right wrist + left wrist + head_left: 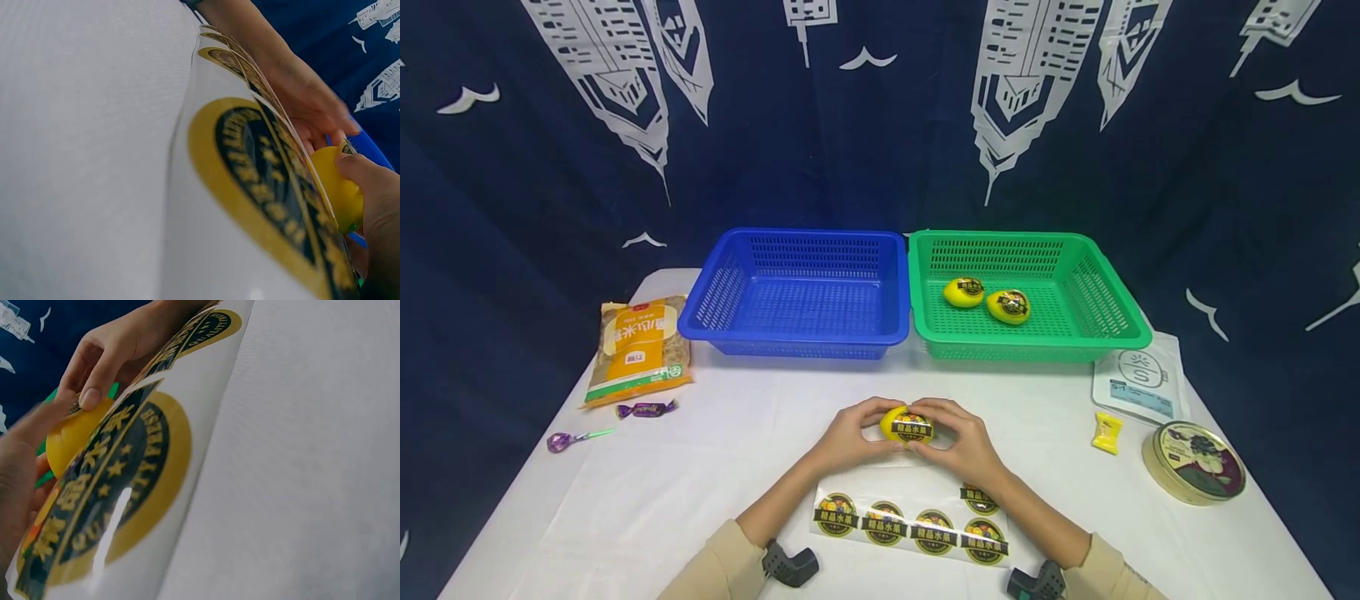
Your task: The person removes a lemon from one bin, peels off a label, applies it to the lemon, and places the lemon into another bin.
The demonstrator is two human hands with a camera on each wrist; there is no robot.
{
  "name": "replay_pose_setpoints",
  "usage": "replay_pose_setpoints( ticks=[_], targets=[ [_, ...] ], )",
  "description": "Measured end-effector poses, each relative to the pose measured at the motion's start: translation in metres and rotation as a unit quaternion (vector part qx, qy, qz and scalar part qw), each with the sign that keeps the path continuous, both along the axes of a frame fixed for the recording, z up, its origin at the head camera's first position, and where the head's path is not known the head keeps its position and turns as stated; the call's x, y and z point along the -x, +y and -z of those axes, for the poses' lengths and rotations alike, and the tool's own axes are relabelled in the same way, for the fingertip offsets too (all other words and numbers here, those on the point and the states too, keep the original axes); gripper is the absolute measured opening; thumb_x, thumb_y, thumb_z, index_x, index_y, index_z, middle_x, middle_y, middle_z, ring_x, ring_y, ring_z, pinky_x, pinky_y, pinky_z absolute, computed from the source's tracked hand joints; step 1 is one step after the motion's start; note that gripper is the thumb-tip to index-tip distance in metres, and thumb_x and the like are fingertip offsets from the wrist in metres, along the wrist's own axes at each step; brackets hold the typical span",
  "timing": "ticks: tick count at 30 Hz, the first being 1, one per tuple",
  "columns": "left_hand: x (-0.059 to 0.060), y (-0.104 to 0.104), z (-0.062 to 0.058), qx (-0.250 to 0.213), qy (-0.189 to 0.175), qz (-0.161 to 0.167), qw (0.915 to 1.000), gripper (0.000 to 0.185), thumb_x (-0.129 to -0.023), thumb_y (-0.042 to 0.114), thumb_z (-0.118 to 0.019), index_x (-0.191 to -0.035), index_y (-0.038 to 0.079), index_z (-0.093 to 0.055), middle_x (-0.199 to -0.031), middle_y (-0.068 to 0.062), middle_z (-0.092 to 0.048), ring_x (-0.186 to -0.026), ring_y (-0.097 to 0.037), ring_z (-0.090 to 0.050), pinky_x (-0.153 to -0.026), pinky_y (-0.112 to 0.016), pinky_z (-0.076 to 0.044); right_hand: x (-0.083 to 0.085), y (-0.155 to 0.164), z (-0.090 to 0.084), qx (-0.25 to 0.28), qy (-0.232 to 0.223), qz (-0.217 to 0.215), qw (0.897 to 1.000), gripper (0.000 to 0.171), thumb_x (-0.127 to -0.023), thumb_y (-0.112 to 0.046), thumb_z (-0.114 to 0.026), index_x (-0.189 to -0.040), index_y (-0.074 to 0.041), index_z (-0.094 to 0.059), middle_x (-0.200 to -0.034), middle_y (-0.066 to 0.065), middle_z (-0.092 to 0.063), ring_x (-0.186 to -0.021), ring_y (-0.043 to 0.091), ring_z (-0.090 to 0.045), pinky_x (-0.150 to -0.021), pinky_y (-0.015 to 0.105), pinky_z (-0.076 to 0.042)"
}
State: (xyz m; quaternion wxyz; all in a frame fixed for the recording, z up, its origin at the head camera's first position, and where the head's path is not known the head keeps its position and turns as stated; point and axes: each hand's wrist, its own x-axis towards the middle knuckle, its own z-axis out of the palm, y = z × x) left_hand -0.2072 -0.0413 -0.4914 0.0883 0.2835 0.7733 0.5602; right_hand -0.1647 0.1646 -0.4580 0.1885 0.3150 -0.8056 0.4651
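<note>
A yellow lemon point(891, 424) is held above the table's middle, between both hands. A round black-and-gold fruit sticker point(913, 428) lies across its upper side. My left hand point(850, 437) grips the lemon from the left, fingers behind and thumb in front. From the other side my right hand point(961, 442) holds it too, its thumb near the sticker's lower edge. Both wrist views show the lemon point(67, 439) point(332, 181) between thumbs and fingers. Just in front lies a white sheet point(865, 483) with several matching stickers; my right forearm partly covers it.
Behind stand a blue basket point(797, 340) and a green basket point(1022, 342) holding two stickered lemons point(964, 292). Left lie a grain bag point(638, 350), a purple candy point(646, 410) and a lollipop point(560, 442). Right are a white pouch point(1138, 379), a yellow packet point(1107, 433) and a round tin point(1197, 462).
</note>
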Motion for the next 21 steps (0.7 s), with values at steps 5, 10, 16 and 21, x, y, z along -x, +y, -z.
replay_pose_setpoints(
  ticks=[5, 10, 16, 21],
  targets=[
    [-0.007, 0.001, -0.024, -0.051, -0.069, 0.01, 0.9963, 0.036, -0.088, 0.017, -0.063, -0.118, -0.002, -0.056, -0.123, -0.016, -0.056, -0.112, -0.032, -0.054, -0.093, -0.031, -0.047, 0.0, 0.0, 0.0, 0.003, 0.01, -0.008, 1.0, 0.044, -0.065, 0.003, -0.08, -0.106, 0.007, -0.063, -0.108, 0.02, -0.061, -0.102, 0.034, -0.057, -0.097, 0.025, -0.043],
    [0.0, 0.003, -0.01, -0.066, -0.104, -0.002, 0.9924, 0.034, -0.087, 0.017, -0.066, -0.116, 0.001, -0.059, -0.121, -0.014, -0.058, -0.109, -0.028, -0.057, -0.088, -0.025, -0.049, 0.0, 0.001, 0.001, 0.001, 0.016, -0.015, 1.0, 0.045, -0.064, 0.004, -0.08, -0.106, 0.007, -0.063, -0.108, 0.021, -0.061, -0.102, 0.034, -0.057, -0.098, 0.026, -0.042],
    [0.006, 0.002, 0.003, -0.068, -0.114, -0.001, 0.9912, 0.036, -0.083, 0.022, -0.07, -0.115, 0.007, -0.06, -0.114, -0.009, -0.063, -0.102, -0.02, -0.062, -0.085, -0.027, -0.051, 0.001, 0.001, 0.002, -0.003, 0.028, -0.017, 0.999, 0.045, -0.064, 0.003, -0.081, -0.106, 0.006, -0.064, -0.108, 0.02, -0.061, -0.101, 0.034, -0.057, -0.098, 0.028, -0.043],
    [0.011, -0.003, 0.006, -0.063, -0.129, 0.011, 0.9896, 0.037, -0.082, 0.023, -0.07, -0.116, 0.012, -0.062, -0.115, -0.005, -0.063, -0.104, -0.018, -0.061, -0.09, -0.029, -0.049, 0.002, 0.001, 0.002, -0.005, 0.036, -0.024, 0.999, 0.046, -0.063, 0.004, -0.081, -0.105, 0.006, -0.064, -0.108, 0.02, -0.061, -0.1, 0.033, -0.056, -0.097, 0.029, -0.043]
  ],
)
